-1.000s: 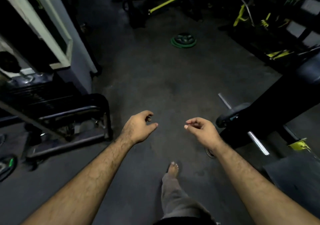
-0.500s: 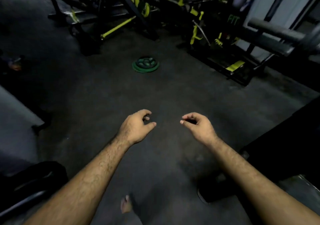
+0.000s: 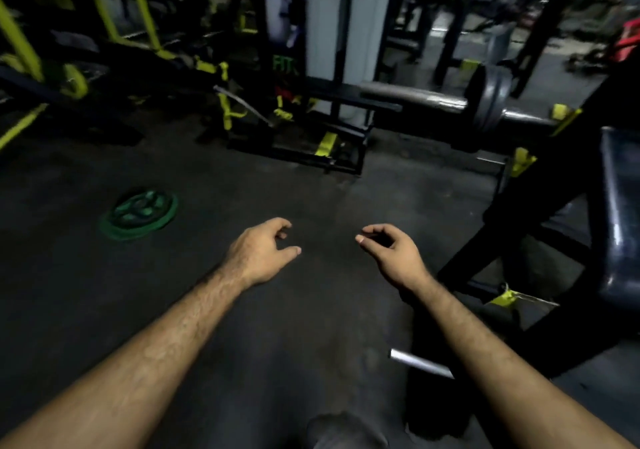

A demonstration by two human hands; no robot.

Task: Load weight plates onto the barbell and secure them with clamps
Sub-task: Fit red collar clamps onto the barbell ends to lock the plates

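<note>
A barbell (image 3: 415, 97) rests on a rack at the upper right, with dark plates (image 3: 490, 97) on its sleeve. A green-rimmed weight plate (image 3: 140, 213) lies flat on the dark floor at the left. My left hand (image 3: 259, 253) and my right hand (image 3: 391, 254) hang in front of me over the bare floor, fingers loosely curled and apart, holding nothing. The green plate is well to the left of my left hand. No clamp is visible.
A black bench frame (image 3: 540, 227) with a padded seat (image 3: 623, 213) stands at the right. A short steel bar end (image 3: 420, 364) sticks out low by my right forearm. Yellow and black gym machines (image 3: 239, 102) line the back.
The view has swung right: the green plate slid to the left of the frame and the racked barbell came into sight. Both hands keep the same loose, empty pose.
</note>
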